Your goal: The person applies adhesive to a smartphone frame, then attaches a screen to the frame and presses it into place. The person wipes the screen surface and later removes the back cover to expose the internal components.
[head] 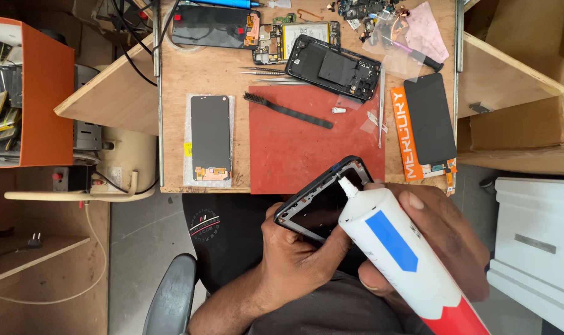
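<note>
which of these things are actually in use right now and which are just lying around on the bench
In use: phone frame in left hand; white glue tube in right hand.

Lying about: black brush, tweezers, loose screen, opened phone, red mat.

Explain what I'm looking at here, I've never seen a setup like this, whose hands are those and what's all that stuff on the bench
There is no machine: the one picture comes from a camera worn on a person's head, looking down at their own two bare hands over a wooden workbench.

The left hand grips a black phone frame by its lower edge. The right hand holds a white tube with a blue mark and red end; its nozzle tip rests at the frame's upper rim.

On the bench lie a red mat, a black brush, metal tweezers, an opened phone body, and two loose dark screens: one left of the mat, one on the right. Small parts are scattered along the far edge.
</note>
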